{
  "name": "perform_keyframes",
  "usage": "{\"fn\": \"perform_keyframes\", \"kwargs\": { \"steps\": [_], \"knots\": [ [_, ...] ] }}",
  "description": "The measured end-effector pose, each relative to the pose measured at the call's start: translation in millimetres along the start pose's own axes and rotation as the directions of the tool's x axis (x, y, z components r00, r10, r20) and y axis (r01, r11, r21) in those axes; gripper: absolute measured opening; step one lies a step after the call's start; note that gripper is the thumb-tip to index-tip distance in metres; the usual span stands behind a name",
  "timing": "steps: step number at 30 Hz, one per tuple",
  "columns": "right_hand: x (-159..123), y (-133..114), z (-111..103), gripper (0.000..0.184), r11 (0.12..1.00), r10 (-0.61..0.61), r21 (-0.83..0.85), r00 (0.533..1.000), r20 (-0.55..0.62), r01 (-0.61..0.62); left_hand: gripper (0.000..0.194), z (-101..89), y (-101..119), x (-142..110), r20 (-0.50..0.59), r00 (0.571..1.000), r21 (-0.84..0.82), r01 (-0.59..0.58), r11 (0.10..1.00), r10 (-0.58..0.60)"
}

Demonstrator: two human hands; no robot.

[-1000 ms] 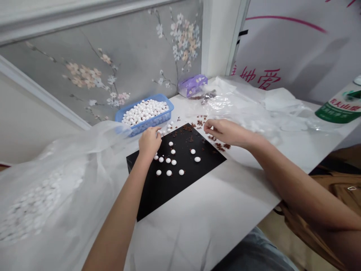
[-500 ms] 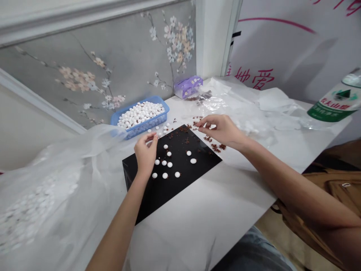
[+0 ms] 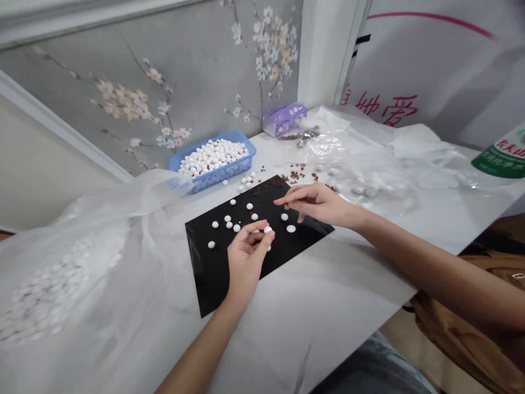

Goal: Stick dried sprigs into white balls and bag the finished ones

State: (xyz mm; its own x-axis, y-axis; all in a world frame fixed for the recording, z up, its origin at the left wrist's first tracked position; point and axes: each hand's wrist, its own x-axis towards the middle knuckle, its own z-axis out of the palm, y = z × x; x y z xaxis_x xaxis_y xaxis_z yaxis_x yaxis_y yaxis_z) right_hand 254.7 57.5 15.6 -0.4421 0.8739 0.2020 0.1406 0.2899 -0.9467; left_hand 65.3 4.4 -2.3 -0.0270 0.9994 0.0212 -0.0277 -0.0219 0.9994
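My left hand point(image 3: 246, 254) is above the black board point(image 3: 221, 284), with a small white ball point(image 3: 268, 230) pinched between thumb and fingertips. Just to its right, my right hand point(image 3: 315, 203) hovers over the board's right part. Its index finger stretches forward, the thumb hangs apart below, and I see nothing held in it. Several white balls lie about on the board, one of them point(image 3: 284, 217) under the right fingers. Small brown star-like pieces point(image 3: 296, 174) are scattered along the board's far corner and on the table behind it.
A blue basket point(image 3: 223, 179) full of white balls stands by the wall, a few loose balls in front. At left lies a large translucent bag point(image 3: 135, 246) with more balls. Farther back are a purple packet point(image 3: 284, 119), clear plastic bags point(image 3: 394, 158) and a green-labelled bottle point(image 3: 502, 157).
My left hand has moved right across the board and now shows a white ball in its fingertips. The right hand has come from the brown pieces to over the board, its fingers straighter. The view has shifted.
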Motion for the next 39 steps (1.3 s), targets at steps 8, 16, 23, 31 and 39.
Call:
{"fn": "perform_keyframes", "kwargs": {
  "steps": [8, 16, 23, 31, 39],
  "knots": [
    [-2, -4, 7, 0.027, 0.986, 0.15, 0.064, 0.986, 0.07, -0.155, 0.022, -1.5, -1, 0, -0.025, 0.999, -0.027, 0.044, 0.999, -0.044],
    [-4, -6, 15, 0.025, 0.965, 0.186, 0.181, 0.982, 0.035, -0.19, 0.023, -1.2, -2, 1, 0.017, 0.999, -0.034, 0.038, 0.999, -0.037],
    [-5, -9, 21, 0.025, 0.941, 0.186, 0.244, 0.96, 0.21, -0.236, 0.013, -1.3, -2, 1, 0.038, 0.999, -0.034, 0.028, 0.999, -0.027],
    [-5, -6, 20, 0.03, 0.952, 0.195, 0.196, 0.959, 0.203, -0.236, 0.008, -4.4, -6, 3, 0.063, 0.998, -0.085, 0.016, 0.996, -0.011],
    [-6, -2, 24, 0.028, 0.922, 0.221, 0.279, 0.957, 0.187, -0.268, 0.006, -6.2, -7, 3, 0.07, 0.997, -0.078, 0.019, 0.997, -0.013]
  ]
}}
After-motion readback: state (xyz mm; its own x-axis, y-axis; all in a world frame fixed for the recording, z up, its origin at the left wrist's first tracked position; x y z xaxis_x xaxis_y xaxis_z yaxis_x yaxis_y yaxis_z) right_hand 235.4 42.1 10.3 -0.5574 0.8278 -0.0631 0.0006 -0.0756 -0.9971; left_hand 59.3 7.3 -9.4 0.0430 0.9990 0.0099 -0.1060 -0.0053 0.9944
